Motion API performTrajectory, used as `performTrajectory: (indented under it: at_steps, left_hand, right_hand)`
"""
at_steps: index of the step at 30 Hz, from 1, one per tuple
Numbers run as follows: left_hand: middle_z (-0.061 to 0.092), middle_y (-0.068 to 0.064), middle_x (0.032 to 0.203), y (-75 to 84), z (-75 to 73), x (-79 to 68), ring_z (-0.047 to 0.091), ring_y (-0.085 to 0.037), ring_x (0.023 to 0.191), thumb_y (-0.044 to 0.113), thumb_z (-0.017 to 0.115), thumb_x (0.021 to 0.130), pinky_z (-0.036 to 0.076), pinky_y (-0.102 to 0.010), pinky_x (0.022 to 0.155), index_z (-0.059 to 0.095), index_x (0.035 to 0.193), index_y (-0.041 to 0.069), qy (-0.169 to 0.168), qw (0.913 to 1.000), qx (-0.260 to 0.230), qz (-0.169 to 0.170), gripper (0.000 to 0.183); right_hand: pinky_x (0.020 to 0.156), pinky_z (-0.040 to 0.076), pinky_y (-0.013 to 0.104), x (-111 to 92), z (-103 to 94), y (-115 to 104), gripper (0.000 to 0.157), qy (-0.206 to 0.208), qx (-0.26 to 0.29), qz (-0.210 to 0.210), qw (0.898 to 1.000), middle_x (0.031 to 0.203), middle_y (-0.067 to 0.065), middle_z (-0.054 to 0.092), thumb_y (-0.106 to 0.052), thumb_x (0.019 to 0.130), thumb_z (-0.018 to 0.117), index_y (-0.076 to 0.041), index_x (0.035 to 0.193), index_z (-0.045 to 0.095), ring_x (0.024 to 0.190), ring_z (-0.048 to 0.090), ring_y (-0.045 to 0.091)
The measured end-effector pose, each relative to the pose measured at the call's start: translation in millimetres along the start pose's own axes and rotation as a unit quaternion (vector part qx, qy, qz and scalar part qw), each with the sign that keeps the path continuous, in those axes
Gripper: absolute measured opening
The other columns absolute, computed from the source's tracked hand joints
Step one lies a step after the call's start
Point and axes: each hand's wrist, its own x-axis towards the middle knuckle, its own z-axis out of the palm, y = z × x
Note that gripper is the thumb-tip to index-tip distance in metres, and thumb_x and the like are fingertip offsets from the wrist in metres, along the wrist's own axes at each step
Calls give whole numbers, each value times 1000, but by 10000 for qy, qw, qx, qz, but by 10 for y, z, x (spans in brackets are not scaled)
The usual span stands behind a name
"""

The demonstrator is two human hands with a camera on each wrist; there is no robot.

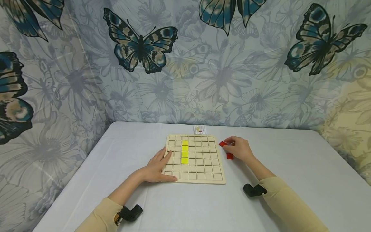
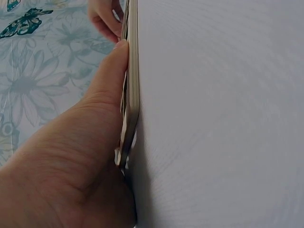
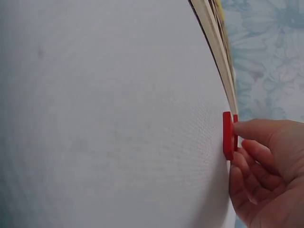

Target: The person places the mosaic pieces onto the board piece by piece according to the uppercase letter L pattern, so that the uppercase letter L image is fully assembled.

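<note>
A wooden grid board (image 1: 197, 182) lies flat on the table, with a column of several yellow tiles (image 1: 184, 154) in its left half. My left hand (image 1: 153, 168) rests on the board's left edge, fingers spread and thumb along the front edge. Just off the board's right side, my right hand (image 1: 239, 149) pinches a red tile (image 1: 222, 143) between thumb and fingers. A second red tile (image 1: 230, 156) lies on the table below that hand. In the right wrist view, this nearer red tile (image 3: 228, 136) partly hides the one at the thumb.
A small printed card (image 1: 199, 130) with a grid and coloured squares lies behind the board's far edge. White cloth covers the table (image 1: 185, 209). Butterfly-patterned fabric (image 1: 185, 96) hangs behind it. Each wrist wears a black camera mount (image 1: 131, 213).
</note>
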Motion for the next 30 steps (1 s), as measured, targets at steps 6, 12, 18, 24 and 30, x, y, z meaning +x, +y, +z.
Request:
performTrajectory:
  at_steps: [6,12,18,24,30]
  left_hand:
    - [-5,-23,160,-5,1,-1,-4,-39,147,53,72,82,9,-63,111,12,156,2,-9,10000,8,-10,108]
    - [-5,-23,160,1,2,-1,-5,-39,147,54,72,82,8,-63,111,12,156,2,-16,10000,23,-2,108]
    - [-7,-21,161,8,-2,-4,-7,-37,147,55,72,82,7,-62,112,12,156,4,-21,10000,43,-31,109]
    - [-7,-21,161,6,1,-14,-7,-37,147,55,72,82,7,-62,112,12,157,5,-31,10000,35,-33,109]
    - [-7,-21,161,4,3,-14,-7,-37,147,55,72,82,7,-62,112,11,157,5,-48,10000,40,-37,108]
  right_hand:
    - [70,52,30,-5,-8,8,33,20,293,237,9993,105,16,67,-21,89,72,0,113,67,94,61,30]
    - [66,48,25,-58,-41,-17,36,-16,694,516,9963,107,14,69,-27,89,72,-4,115,67,93,63,26]
    - [66,51,27,-122,-41,-61,38,-164,1236,564,9906,109,14,69,-28,87,74,-4,116,67,90,65,23]
    - [65,51,28,-190,19,-139,37,-329,1444,442,9880,107,13,69,-27,87,74,-5,116,67,86,65,20]
    - [62,50,29,-257,81,-253,34,-449,1658,377,9844,101,10,70,-23,85,77,-5,113,68,76,62,17]
